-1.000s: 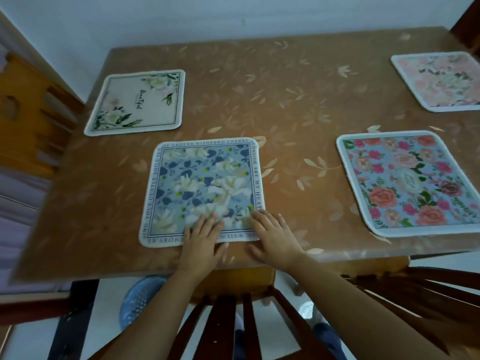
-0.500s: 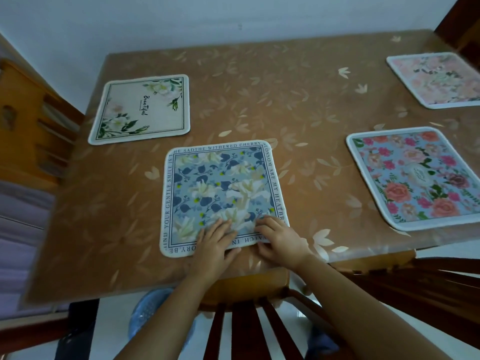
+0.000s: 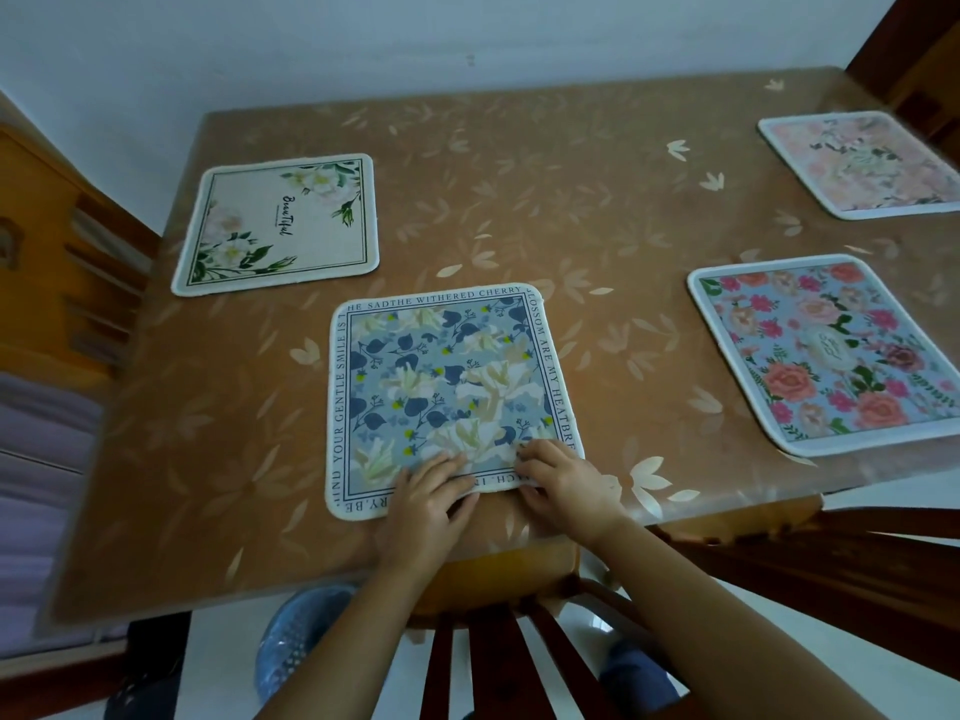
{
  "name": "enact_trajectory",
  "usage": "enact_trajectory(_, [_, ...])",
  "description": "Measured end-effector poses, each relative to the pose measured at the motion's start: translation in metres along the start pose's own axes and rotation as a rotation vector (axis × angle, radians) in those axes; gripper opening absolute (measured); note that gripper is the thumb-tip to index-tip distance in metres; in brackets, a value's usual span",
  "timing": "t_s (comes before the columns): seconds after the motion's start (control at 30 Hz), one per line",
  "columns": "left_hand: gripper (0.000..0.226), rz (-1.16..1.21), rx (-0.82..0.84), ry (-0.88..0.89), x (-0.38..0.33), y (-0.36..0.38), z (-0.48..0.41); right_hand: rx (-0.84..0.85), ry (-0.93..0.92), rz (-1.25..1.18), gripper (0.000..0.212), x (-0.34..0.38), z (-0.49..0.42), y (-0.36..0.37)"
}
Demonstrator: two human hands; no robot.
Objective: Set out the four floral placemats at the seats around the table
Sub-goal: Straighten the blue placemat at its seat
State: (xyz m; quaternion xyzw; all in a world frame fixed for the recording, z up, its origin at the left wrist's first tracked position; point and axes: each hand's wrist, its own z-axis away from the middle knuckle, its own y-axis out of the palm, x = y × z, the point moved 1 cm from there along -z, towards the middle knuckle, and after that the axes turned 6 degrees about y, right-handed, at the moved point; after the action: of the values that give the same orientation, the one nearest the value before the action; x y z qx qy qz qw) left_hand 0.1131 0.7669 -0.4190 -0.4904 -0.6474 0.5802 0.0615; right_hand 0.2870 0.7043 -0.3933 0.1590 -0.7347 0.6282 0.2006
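Four floral placemats lie flat on the brown table (image 3: 597, 241). The blue-and-white mat with a text border (image 3: 447, 387) sits at the near edge in front of me. My left hand (image 3: 428, 504) presses on its near edge with straight fingers. My right hand (image 3: 563, 483) rests on its near right corner, fingers bent, thumb along the edge. A cream mat with white flowers (image 3: 280, 223) lies at the far left. A blue mat with pink roses (image 3: 831, 356) lies at the right. A pale pink mat (image 3: 867, 163) lies at the far right corner.
A dark wooden chair back (image 3: 498, 662) stands under my arms at the near edge. Another dark chair (image 3: 852, 558) stands at the near right. An orange wooden chair (image 3: 62, 241) stands at the left side. A blue plastic basket (image 3: 301, 641) sits on the floor below.
The view has shifted so the table sits further right and up. The blue-and-white mat has slid a little away from the table edge under my hands. My right fingers have bent more.
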Motion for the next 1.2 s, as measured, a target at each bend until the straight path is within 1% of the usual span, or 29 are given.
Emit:
enact_trajectory(0.13, [0.025,-0.031,0.039,0.025,0.002,-0.004,0.004,0.029,0.022,0.016,0.005,0.001,0.0,-0.002])
enact_trajectory(0.23, [0.028,-0.046,0.056,0.001,0.003,-0.006,0.008,0.019,0.044,0.026,0.004,0.003,-0.002,-0.004])
enact_trajectory(0.37, [0.026,0.0,0.051,-0.069,-0.001,-0.008,0.007,-0.022,0.023,0.003,0.012,0.006,-0.003,-0.008])
enact_trajectory(0.53, [0.023,0.046,0.116,-0.102,-0.017,-0.001,0.002,-0.014,0.055,0.009,0.004,-0.012,0.007,-0.02])
enact_trajectory(0.6, [0.023,0.074,0.142,-0.105,-0.025,0.005,-0.001,-0.009,0.066,0.016,0.004,-0.02,0.013,-0.026])
enact_trajectory(0.9, [0.023,0.091,0.185,-0.049,-0.05,0.027,-0.014,-0.035,0.114,0.017,0.014,-0.044,0.032,-0.044])
enact_trajectory(1.07, [0.026,0.043,0.201,-0.004,-0.049,0.029,-0.014,-0.016,0.138,0.025,0.004,-0.046,0.036,-0.04])
enact_trajectory(1.2, [0.029,0.006,0.218,0.031,-0.049,0.025,-0.012,0.016,0.139,0.033,0.005,-0.048,0.04,-0.039])
